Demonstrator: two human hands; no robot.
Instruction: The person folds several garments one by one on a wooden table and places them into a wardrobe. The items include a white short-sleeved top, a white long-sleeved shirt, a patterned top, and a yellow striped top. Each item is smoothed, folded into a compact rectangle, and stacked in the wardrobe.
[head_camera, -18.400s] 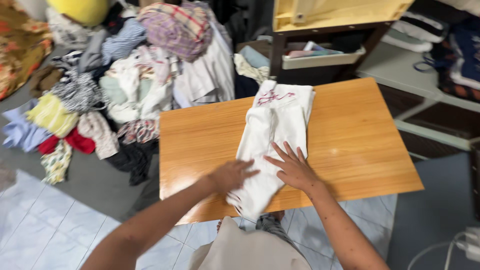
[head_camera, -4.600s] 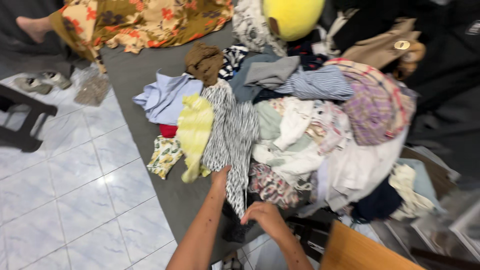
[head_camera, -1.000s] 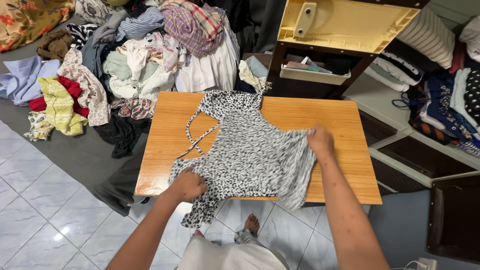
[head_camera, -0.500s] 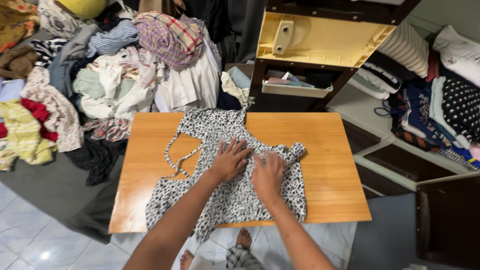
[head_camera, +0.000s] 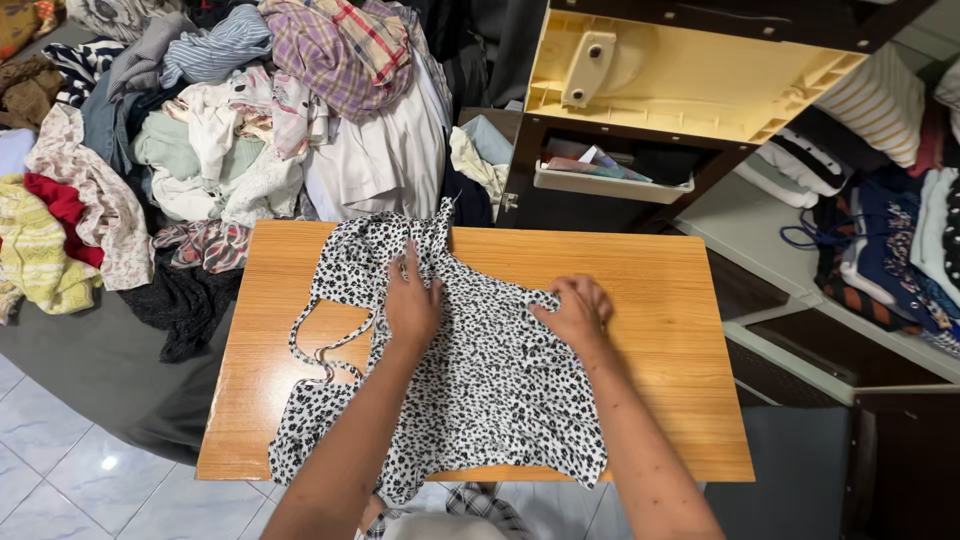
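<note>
The black-and-white spotted garment (head_camera: 470, 370) lies spread on the wooden table (head_camera: 660, 300), its strap loops trailing off toward 9 o'clock and its lower hem drooping over the near edge at 6 o'clock. Your left hand (head_camera: 412, 300) rests flat and open on the upper part of the cloth, fingers pointing toward 12 o'clock. Your right hand (head_camera: 577, 312) sits at the garment's 3 o'clock edge with fingers curled, pinching a fold of the fabric there.

By the look of it you are at the smoothing stage — cloth laid out, one side gathered in, no clean fold made yet. A tidy fold would call for the left hand to pin the middle while the right carries its edge across toward 9 o'clock, and the loose straps want tucking in so they don't bunch under the layers.

Outward from the table: at 12 o'clock stands a dark shelf unit (head_camera: 520, 170) holding a pale tray (head_camera: 610, 185) with a few small flat items in it — too small to tell what. Above it sits a cream plastic moulding (head_camera: 680, 75). At 3 o'clock, open shelves (head_camera: 790, 215) carry stacked folded clothes (head_camera: 900, 230). From 10 to 11 o'clock a heap of unfolded laundry (head_camera: 250, 120) lies on a grey mat (head_camera: 90, 370).
</note>
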